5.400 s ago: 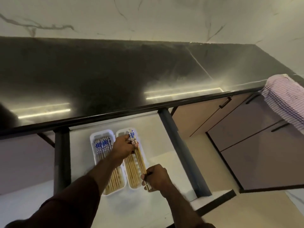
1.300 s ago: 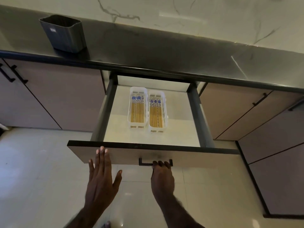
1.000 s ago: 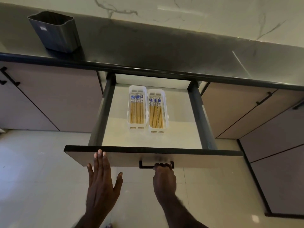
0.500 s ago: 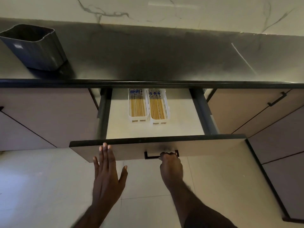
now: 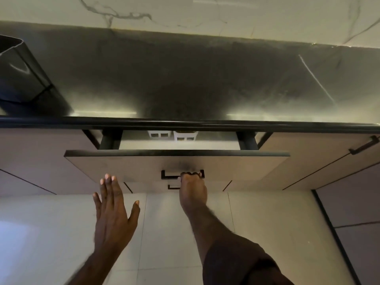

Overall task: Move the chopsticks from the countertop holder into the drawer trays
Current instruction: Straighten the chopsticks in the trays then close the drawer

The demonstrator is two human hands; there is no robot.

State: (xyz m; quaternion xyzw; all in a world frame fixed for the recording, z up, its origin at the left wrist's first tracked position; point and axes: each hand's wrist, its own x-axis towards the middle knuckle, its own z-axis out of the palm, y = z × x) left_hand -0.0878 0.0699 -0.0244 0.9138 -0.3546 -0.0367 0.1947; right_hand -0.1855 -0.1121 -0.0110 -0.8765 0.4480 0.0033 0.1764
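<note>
You are looking down at a drawer [image 5: 176,167] pulled only slightly out from under a dark countertop [image 5: 185,79], with the near ends of two white trays [image 5: 172,135] just visible in the gap. Your right hand [image 5: 192,191] is curled around the drawer's black handle [image 5: 170,175], while your left hand [image 5: 114,208] is flat and spread, fingertips at the lower edge of the drawer front. A dark holder [image 5: 18,73] stands on the countertop at far left.

left hand [image 5: 112,204] flat, fingers spread; right hand [image 5: 192,189] curled in a grip.
</note>
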